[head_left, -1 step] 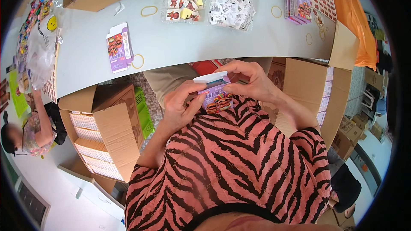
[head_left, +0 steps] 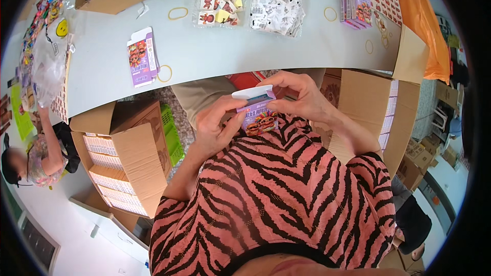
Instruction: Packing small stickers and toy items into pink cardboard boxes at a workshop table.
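A small purple cardboard box (head_left: 260,121) with cartoon figures on its front is held close to my chest, below the table's near edge. Its white top flap stands up, and something bluish shows in the opening. My left hand (head_left: 217,122) grips the box's left side between thumb and fingers. At the right corner of the opening, my right hand (head_left: 303,98) pinches the rim, its forefinger behind the flap. On the table to the left lies a flattened purple carton (head_left: 141,60) of the same print, beside a rubber band (head_left: 164,73).
Clear trays of picture cards (head_left: 221,1) and white packets (head_left: 276,8) lie across the table (head_left: 220,51). Purple boxes (head_left: 356,9) stand at right. Cartons of boxes (head_left: 115,158) flank me on both sides. Another person (head_left: 43,161) works at far left.
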A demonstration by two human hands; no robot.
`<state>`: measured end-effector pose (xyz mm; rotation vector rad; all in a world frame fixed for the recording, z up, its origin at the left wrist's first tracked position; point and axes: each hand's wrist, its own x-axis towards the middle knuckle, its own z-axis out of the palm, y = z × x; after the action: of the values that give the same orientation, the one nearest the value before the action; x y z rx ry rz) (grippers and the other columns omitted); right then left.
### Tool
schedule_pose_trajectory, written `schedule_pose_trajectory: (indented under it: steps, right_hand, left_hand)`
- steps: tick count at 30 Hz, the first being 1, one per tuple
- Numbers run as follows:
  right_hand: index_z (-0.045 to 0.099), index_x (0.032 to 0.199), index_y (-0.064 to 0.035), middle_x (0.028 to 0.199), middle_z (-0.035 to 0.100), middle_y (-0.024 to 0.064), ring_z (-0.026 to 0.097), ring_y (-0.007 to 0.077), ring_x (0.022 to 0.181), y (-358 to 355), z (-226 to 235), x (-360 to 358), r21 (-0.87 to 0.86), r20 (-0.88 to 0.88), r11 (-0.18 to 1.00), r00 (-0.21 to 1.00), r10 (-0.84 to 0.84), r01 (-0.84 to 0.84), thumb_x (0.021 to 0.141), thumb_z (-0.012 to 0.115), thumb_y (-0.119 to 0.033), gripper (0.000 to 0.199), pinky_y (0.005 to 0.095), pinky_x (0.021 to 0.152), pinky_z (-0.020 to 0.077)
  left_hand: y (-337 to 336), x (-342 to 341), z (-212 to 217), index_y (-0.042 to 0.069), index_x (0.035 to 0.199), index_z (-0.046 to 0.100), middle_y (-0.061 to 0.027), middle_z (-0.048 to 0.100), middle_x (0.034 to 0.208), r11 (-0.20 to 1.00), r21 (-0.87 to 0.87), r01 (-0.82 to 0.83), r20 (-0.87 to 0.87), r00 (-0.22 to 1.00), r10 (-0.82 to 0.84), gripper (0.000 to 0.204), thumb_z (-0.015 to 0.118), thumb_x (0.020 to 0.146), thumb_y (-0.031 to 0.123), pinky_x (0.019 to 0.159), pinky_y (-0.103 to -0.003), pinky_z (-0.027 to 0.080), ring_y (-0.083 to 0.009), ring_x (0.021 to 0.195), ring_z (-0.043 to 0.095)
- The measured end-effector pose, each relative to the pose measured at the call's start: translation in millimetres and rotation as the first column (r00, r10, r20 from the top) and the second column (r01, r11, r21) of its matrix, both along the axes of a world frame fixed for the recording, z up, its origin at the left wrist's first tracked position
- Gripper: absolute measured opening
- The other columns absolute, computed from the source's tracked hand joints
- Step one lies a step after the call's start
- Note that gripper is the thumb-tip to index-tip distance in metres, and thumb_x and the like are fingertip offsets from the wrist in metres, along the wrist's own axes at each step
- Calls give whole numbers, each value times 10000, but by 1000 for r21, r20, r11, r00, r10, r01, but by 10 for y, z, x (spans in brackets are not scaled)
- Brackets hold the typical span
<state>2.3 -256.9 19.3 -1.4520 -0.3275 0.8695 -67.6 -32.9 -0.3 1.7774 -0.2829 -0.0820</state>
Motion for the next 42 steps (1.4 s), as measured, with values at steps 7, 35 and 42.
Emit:
schedule_pose_trajectory:
  steps: [7,35,42]
  right_hand:
    - [463,1208,-55,1022,616,44,577,99,878,58,-92,-107,70,-50,981,983,-177,180,796,669,-51,461,262,773,486]
    - [640,1028,-27,994,647,88,603,148,909,-13,-106,-62,68,277,998,960,-34,16,801,657,-69,231,269,783,478]
    - [643,1009,-10,953,657,92,612,151,864,-3,123,59,-121,159,991,984,79,-60,811,647,-114,224,282,788,473]
  left_hand:
    - [-89,51,66,-20,1314,300,-153,603,1064,923,-350,-159,-310,950,46,570,583,819,-40,772,-285,522,-178,936,610]
    - [25,72,99,-1,1040,603,-96,635,1004,989,-148,21,-200,979,-50,259,617,783,-25,751,-254,516,-148,885,614]
    - [44,167,290,-9,1008,614,-75,644,914,987,-162,-16,-471,880,-63,172,603,846,47,706,-227,484,-107,810,602]
